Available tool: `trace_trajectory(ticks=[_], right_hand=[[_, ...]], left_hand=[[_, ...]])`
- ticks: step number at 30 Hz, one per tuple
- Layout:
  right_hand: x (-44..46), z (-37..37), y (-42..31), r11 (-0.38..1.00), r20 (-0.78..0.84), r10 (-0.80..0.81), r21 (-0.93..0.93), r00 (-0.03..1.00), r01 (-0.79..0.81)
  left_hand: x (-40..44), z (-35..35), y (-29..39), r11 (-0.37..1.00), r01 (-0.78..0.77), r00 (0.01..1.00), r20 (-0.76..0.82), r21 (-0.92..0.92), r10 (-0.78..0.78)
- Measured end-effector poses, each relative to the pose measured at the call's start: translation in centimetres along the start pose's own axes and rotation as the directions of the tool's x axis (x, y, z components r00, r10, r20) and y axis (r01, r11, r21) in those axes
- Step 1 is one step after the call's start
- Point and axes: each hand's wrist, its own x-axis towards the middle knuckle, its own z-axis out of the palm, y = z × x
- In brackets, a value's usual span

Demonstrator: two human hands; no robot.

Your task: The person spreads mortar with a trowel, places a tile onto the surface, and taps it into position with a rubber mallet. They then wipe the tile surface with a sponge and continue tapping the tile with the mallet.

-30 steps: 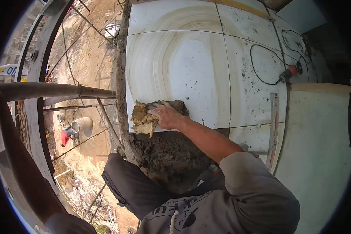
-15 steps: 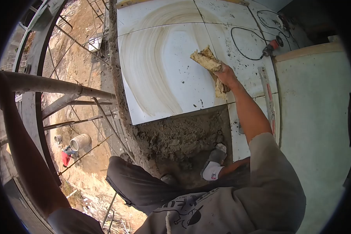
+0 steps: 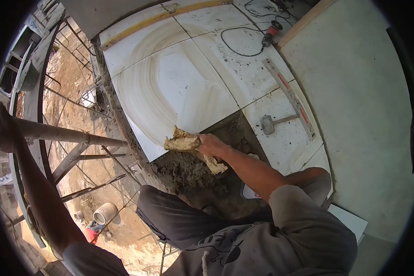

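My right hand (image 3: 212,145) is closed around a torn, dirty yellow sponge (image 3: 181,141), with a loose end hanging below the fingers. The sponge is at the front edge of a large white tile (image 3: 168,89), over its border with the rough wet mortar (image 3: 188,171); I cannot tell whether it touches the tile. Curved brown smears cross the tile's surface. At the far left my left hand (image 3: 5,133) is wrapped round a metal scaffold pole (image 3: 64,135).
Right of the mortar lie a mallet (image 3: 268,124) and a spirit level (image 3: 287,95). An angle grinder (image 3: 270,34) with its cord rests farther back. A yellow straightedge (image 3: 147,25) lies along the back. On the left the floor edge drops to ground far below, where a person (image 3: 92,233) is.
My right hand has brought the sponge from the tile's right side to its front edge near the mortar. The view has turned, and the mallet now shows fully. My left hand has come into view.
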Motion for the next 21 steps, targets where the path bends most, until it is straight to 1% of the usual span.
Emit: trace_trajectory(ticks=[1,2,3,4,5,6,7,8,9,10,11,12,13,14,15,17,18,19,21], right_hand=[[-1.0,0.2,1.1,0.994,-0.112,-0.106,-0.017,0.988,0.105],[-2.7,-0.7,1.6,0.995,-0.130,-0.097,-0.018,0.987,0.096],[-5.2,-2.5,1.5,0.994,-0.188,-0.083,0.054,0.979,0.095],[-7.7,-4.3,1.5,0.987,-0.242,-0.067,0.126,0.968,0.100],[-10.2,-6.2,1.7,0.982,-0.302,-0.023,0.170,0.953,0.078],[-12.3,-7.9,2.6,0.974,-0.357,0.022,0.216,0.934,0.060],[-13.0,-9.1,5.4,0.978,-0.387,0.087,0.206,0.918,-0.006],[-15.0,-10.7,7.0,0.980,-0.459,0.092,0.201,0.884,0.002],[-18.0,-12.3,7.5,0.961,-0.520,0.086,0.269,0.850,0.068],[-19.6,-13.5,9.6,0.957,-0.608,0.107,0.278,0.787,0.086],[-21.4,-15.2,12.4,0.960,-0.637,0.185,0.279,0.748,0.000],[-24.3,-16.4,13.0,0.952,-0.705,0.205,0.305,0.679,0.030],[-27.2,-17.5,12.8,0.961,-0.768,0.187,0.271,0.612,0.047],[-29.7,-18.1,13.7,0.965,-0.819,0.206,0.262,0.535,0.030],[-31.9,-18.5,14.9,0.967,-0.867,0.173,0.239,0.467,0.085],[-36.2,-18.6,16.7,0.954,-0.890,0.288,0.300,0.353,-0.022],[-37.9,-18.2,18.1,0.940,-0.887,0.331,0.341,0.322,-0.028],[-39.4,-17.5,19.8,0.923,-0.880,0.375,0.383,0.290,-0.031],[-42.0,-15.0,23.1,0.881,-0.840,0.470,0.462,0.269,-0.098]], left_hand=[[1.7,0.9,-2.3,1.000,0.001,1.000,0.003,-0.024,-0.001],[5.1,2.6,-6.6,0.967,-0.217,0.975,-0.076,-0.134,0.208],[6.8,3.6,-8.8,0.877,-0.427,0.901,-0.177,-0.220,0.395],[6.6,3.5,-8.7,0.874,-0.427,0.902,-0.180,-0.233,0.393],[6.4,3.3,-8.5,0.971,-0.221,0.969,-0.092,0.086,0.229],[6.4,3.1,-8.4,0.913,-0.006,0.997,-0.065,0.408,0.036],[6.6,3.1,-8.6,0.926,0.045,0.999,-0.030,0.374,-0.036],[6.4,2.9,-8.2,0.928,0.045,0.999,-0.035,0.369,-0.035],[5.9,2.4,-7.6,0.938,0.031,0.999,0.000,0.346,-0.033],[5.6,2.3,-7.3,0.946,0.016,0.999,0.036,0.325,-0.030],[6.0,2.9,-8.2,0.932,0.025,1.000,-0.006,0.362,-0.025],[5.7,2.5,-8.0,0.932,0.023,1.000,-0.009,0.361,-0.021],[5.1,2.0,-7.3,0.950,0.000,1.000,0.025,0.312,-0.008],[4.8,1.8,-6.8,0.965,-0.022,0.998,0.058,0.262,0.007],[5.1,1.7,-6.9,0.966,-0.026,0.994,0.107,0.256,-0.002],[5.2,2.0,-7.2,0.959,-0.044,0.995,0.099,0.279,0.017],[5.5,1.9,-7.4,0.952,-0.062,0.995,0.093,0.301,0.036],[5.5,1.5,-6.8,0.949,-0.066,0.990,0.136,0.307,0.025],[5.6,1.3,-6.8,0.944,-0.085,0.989,0.144,0.318,0.040]])
